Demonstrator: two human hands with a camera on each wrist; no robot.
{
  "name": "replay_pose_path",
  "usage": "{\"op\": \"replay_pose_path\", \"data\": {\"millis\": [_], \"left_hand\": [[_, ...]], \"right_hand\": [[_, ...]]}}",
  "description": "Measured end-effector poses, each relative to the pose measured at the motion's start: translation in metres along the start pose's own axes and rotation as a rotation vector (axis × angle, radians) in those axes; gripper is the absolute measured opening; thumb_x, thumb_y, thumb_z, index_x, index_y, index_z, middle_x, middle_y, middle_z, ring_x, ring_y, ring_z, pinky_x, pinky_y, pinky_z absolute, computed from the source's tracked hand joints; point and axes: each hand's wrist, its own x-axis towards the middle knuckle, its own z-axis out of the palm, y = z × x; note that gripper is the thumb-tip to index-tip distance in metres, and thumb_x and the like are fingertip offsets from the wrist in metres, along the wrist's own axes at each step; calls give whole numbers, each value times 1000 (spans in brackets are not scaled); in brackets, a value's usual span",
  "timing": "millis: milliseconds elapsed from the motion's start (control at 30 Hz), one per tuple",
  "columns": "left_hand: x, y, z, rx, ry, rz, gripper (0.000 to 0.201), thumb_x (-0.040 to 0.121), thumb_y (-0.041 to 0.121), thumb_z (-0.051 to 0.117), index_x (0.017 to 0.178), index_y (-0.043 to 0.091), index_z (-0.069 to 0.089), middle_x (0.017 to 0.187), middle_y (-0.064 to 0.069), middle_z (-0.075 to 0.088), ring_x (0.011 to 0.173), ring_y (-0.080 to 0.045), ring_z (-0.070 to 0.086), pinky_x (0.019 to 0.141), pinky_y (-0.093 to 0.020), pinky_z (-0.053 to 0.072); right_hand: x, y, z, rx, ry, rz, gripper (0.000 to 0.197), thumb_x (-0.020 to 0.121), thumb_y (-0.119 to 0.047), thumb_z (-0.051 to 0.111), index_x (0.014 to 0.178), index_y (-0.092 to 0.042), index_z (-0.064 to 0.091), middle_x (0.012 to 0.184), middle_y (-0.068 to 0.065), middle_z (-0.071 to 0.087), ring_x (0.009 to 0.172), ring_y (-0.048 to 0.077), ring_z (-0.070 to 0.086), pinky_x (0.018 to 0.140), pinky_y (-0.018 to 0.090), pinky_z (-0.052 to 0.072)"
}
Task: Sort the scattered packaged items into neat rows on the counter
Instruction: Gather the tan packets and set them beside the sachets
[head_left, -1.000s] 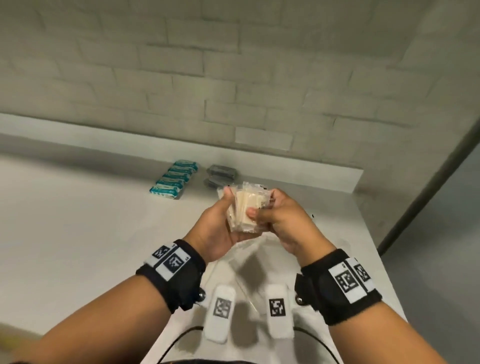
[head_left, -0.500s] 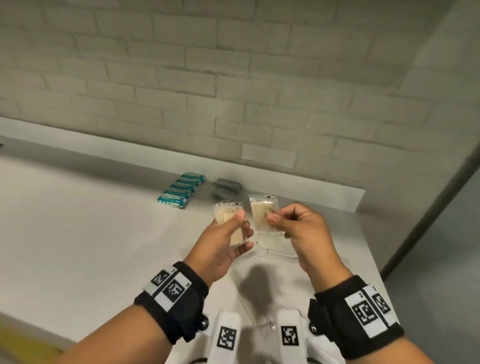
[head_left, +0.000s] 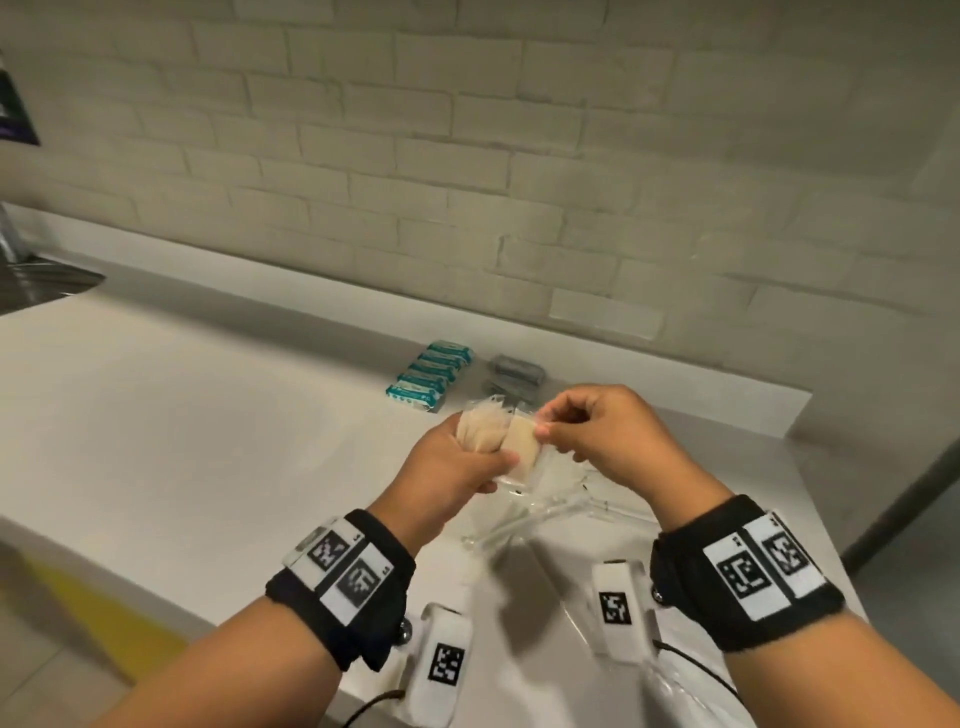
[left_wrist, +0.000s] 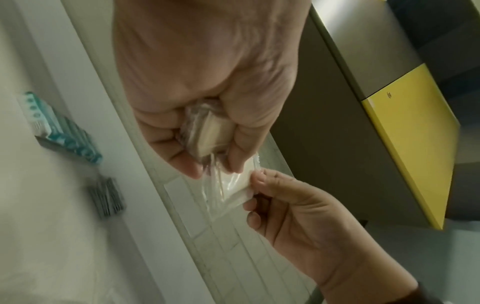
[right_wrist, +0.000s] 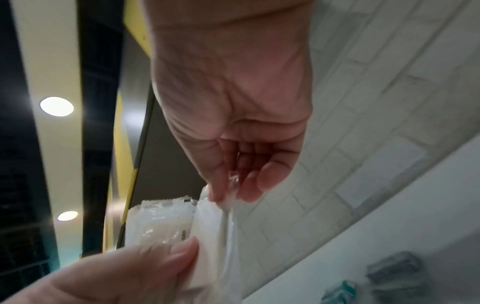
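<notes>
Gathering seems the step in hand: above the counter (head_left: 218, 426) a sheaf of clear packets (head_left: 480, 431) is gripped by the left hand (head_left: 447, 467), one packet (head_left: 522, 449) is pinched by the right hand (head_left: 597, 436), and laying them beside the teal row (head_left: 431, 376) is judged next.

Clear beige packets (head_left: 498, 441), seemingly fanned, held aloft.
</notes>
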Motion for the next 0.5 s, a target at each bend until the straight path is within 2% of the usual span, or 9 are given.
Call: {"op": "replay_pose_path", "data": {"millis": [100, 167, 233, 300, 400, 500], "left_hand": [[2, 2, -24, 50, 7, 20, 36, 80, 0, 69, 113, 13, 63, 103, -10, 69, 86, -17, 64, 62, -25, 50], [1, 4, -42, 53, -15, 14, 35, 80, 0, 69, 111, 13, 63, 99, -7, 69, 85, -16, 63, 62, -24, 51], [0, 4, -57, 1, -40, -10, 33, 79, 2, 72, 107, 15, 63, 90, -2, 68, 81, -13, 63, 65, -26, 52], [-1, 3, -72, -112, -67, -57, 35, 77, 9, 74, 109, 15, 60, 86, 0, 65, 78, -12, 63, 70, -29, 55], [1, -2, -98, -418, -68, -156, 31, 83, 4, 65, 113, 11, 57, 93, -6, 63, 88, -25, 65, 78, -36, 59], [0, -4, -127, -544, -48, -182, 23, 88, -2, 52, 108, 7, 59, 101, -12, 66, 100, -34, 65, 85, -42, 56]], "right_hand": [[10, -17, 12, 33, -60, 10, 7, 76, -8, 77, 77, -10, 71, 65, 1, 63, 56, 8, 53, 50, 17, 43], [16, -25, 19, 33, -120, 5, 6, 76, -8, 78, 78, -7, 72, 68, 4, 64, 58, 8, 54, 52, 16, 43], [30, -27, 28, -150, -69, 10, 4, 79, -12, 75, 77, -13, 72, 72, 1, 66, 64, 10, 56, 59, 21, 45], [46, -23, 39, -368, 67, 58, 15, 86, -16, 67, 72, -21, 64, 71, -4, 61, 67, 14, 54, 56, 23, 41], [66, -12, 60, -304, 87, 133, 23, 89, -12, 59, 69, -21, 54, 70, -5, 55, 72, 17, 51, 57, 24, 37], [72, -3, 99, -408, -72, 130, 15, 90, -12, 57, 77, -19, 57, 80, -2, 60, 79, 19, 54, 66, 27, 41]]}}
